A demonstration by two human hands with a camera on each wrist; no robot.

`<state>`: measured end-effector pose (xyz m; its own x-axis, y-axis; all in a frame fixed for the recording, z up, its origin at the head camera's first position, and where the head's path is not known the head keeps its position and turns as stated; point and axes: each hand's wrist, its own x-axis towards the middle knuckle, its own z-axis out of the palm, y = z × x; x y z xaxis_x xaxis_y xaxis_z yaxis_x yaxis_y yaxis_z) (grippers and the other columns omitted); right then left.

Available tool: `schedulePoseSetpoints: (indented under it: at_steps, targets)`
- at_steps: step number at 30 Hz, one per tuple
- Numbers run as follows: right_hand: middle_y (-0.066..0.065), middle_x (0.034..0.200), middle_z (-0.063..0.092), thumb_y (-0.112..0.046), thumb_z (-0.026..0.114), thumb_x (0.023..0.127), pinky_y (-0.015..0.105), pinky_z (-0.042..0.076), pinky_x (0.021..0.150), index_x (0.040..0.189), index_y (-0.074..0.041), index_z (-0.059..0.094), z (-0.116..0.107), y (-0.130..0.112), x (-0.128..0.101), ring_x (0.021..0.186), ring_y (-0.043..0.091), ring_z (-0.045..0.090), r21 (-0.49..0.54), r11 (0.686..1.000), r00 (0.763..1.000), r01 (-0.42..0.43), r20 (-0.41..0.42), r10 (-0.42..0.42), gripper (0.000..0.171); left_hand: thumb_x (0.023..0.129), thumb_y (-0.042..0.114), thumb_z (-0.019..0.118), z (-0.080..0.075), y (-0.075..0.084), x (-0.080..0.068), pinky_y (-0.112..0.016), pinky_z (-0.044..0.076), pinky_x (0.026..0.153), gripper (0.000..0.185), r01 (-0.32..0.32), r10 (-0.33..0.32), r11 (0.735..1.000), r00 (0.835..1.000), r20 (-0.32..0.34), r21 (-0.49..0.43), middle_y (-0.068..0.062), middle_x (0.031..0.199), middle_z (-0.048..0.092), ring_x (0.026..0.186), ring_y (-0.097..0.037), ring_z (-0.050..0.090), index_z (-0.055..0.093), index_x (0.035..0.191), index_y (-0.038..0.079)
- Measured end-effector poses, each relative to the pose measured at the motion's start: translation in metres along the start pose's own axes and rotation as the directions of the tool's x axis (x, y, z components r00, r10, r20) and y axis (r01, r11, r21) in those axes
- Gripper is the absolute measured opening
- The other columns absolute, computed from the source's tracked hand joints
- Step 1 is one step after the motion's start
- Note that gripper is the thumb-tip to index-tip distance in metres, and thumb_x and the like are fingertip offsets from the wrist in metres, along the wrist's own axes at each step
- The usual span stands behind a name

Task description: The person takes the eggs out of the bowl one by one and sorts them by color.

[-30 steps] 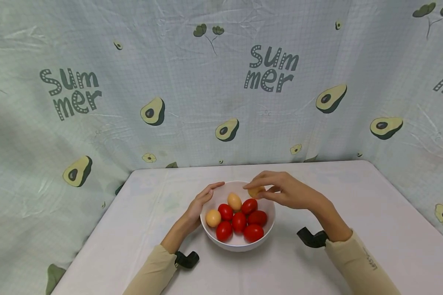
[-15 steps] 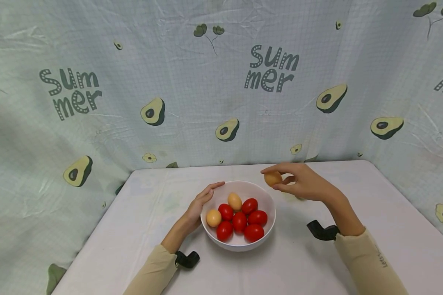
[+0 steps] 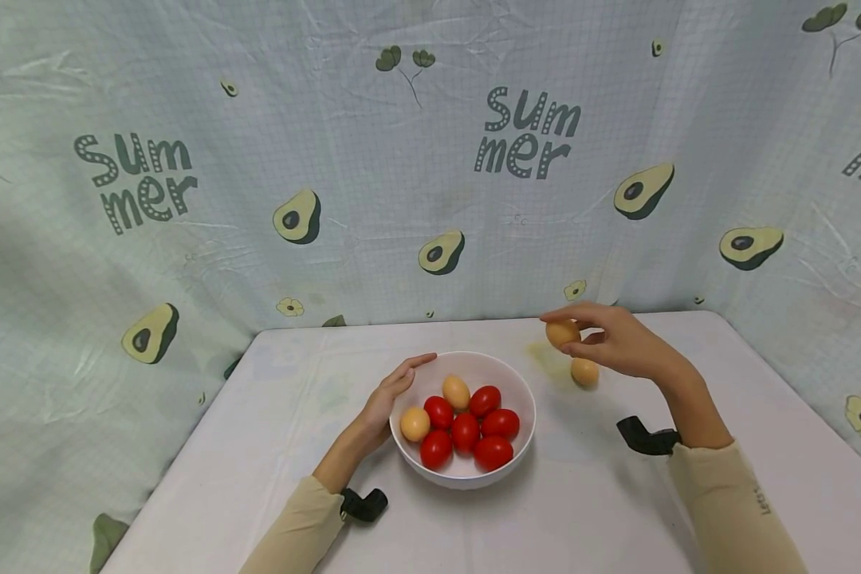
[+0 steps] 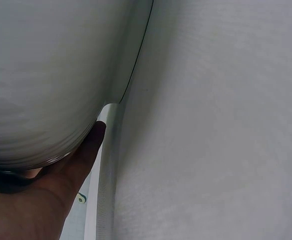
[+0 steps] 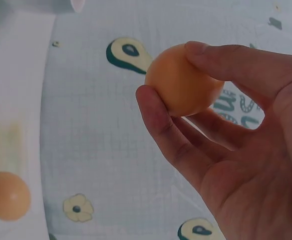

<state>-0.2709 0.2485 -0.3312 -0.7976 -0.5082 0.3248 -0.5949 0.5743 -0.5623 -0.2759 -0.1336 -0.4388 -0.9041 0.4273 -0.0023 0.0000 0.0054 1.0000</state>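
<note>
My right hand [image 3: 620, 339] pinches a tan egg [image 3: 561, 333] between thumb and fingers, raised over the back right of the table. In the right wrist view the held egg [image 5: 180, 80] shows smooth and round. Another tan egg [image 3: 584, 372] lies on the table just below that hand. My left hand [image 3: 387, 399] rests along the left outside of a white bowl [image 3: 459, 482] with its fingers extended. In the left wrist view the bowl's wall [image 4: 46, 75] covers part of this hand. The bowl contains two tan eggs [image 3: 414, 424] and several glossy red oval things [image 3: 465, 432].
The bowl stands on a table with a pale cover [image 3: 545, 518]. Behind and beside the table hangs a curtain [image 3: 366, 159] printed with avocados and lettering. Black wrist mounts [image 3: 646, 438] stick out from both sleeves.
My right hand has carried the egg from the bowl's right rim to the right and back. The egg on the table has come into view. My left hand and the bowl have stayed put.
</note>
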Motion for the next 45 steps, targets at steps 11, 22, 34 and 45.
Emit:
schedulePoseSetpoints:
  at_steps: [11, 22, 34, 45]
  targets:
    - [0.011, 0.130, 0.068, -0.019, 0.073, 0.097, 0.024, 0.056, 0.085, 0.141, -0.015, 0.063, -0.015, 0.026, -0.012, 0.117, 0.033, 0.066, 0.022, 0.990, 0.990, -0.141, 0.016, 0.140, 0.045, 0.112, 0.028, 0.027, 0.001, 0.001, 0.000, -0.047, 0.021, 0.130, 0.048, 0.017, -0.017, 1.000, 1.000, -0.011, -0.006, -0.002, 0.166, 0.038, 0.154, -0.025, 0.033, 0.044, 0.157, 0.021]
    - [0.019, 0.136, 0.064, -0.012, 0.072, 0.096, 0.031, 0.056, 0.084, 0.144, -0.011, 0.060, -0.023, 0.049, -0.018, 0.118, 0.040, 0.063, 0.000, 0.963, 0.963, -0.270, -0.008, 0.270, 0.050, 0.112, 0.029, 0.028, 0.000, 0.000, 0.001, -0.049, 0.023, 0.129, 0.050, -0.004, 0.004, 1.000, 1.000, 0.022, -0.026, -0.006, 0.167, 0.035, 0.153, -0.029, 0.033, 0.040, 0.159, 0.017]
    - [0.031, 0.132, 0.059, -0.013, 0.072, 0.094, 0.034, 0.058, 0.079, 0.146, -0.002, 0.047, -0.015, 0.088, -0.027, 0.105, 0.033, 0.069, 0.020, 0.923, 0.923, -0.385, -0.011, 0.385, 0.059, 0.112, 0.030, 0.028, 0.000, -0.001, 0.001, -0.048, 0.024, 0.129, 0.050, -0.008, 0.008, 1.000, 1.000, 0.011, -0.006, -0.006, 0.167, 0.035, 0.153, -0.027, 0.034, 0.041, 0.158, 0.018]
    - [0.031, 0.129, 0.059, -0.020, 0.071, 0.092, 0.030, 0.050, 0.073, 0.138, 0.001, 0.055, -0.001, 0.109, -0.032, 0.092, 0.025, 0.068, -0.050, 0.880, 0.881, -0.473, -0.029, 0.472, 0.053, 0.112, 0.029, 0.028, 0.001, 0.000, 0.000, -0.050, 0.021, 0.129, 0.050, -0.008, 0.009, 1.000, 1.000, 0.018, -0.013, -0.005, 0.168, 0.033, 0.155, -0.028, 0.030, 0.040, 0.159, 0.017]
